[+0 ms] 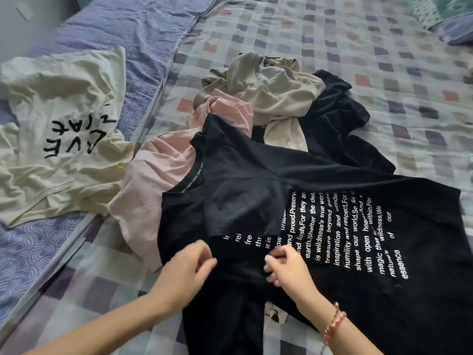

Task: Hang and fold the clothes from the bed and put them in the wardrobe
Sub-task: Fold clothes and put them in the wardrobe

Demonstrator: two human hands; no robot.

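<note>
A black T-shirt (345, 252) with white printed text lies spread on the checked bedsheet (384, 60), one sleeve folded in over its chest. My left hand (186, 267) is at the near edge of that folded part, fingers curled and pinching the black cloth. My right hand (286, 270), with a bead bracelet on the wrist, pinches the same fold a little to the right, beside the printed lines. Behind the shirt lies a heap: a pink garment (158, 175), a beige garment (268, 96) and another black garment (340, 119).
A cream T-shirt (58, 139) with black lettering lies crumpled on the purple patterned cover (122, 29) at the left. A pillow (455, 19) sits at the far right corner. The bed's left edge runs diagonally along the purple cover.
</note>
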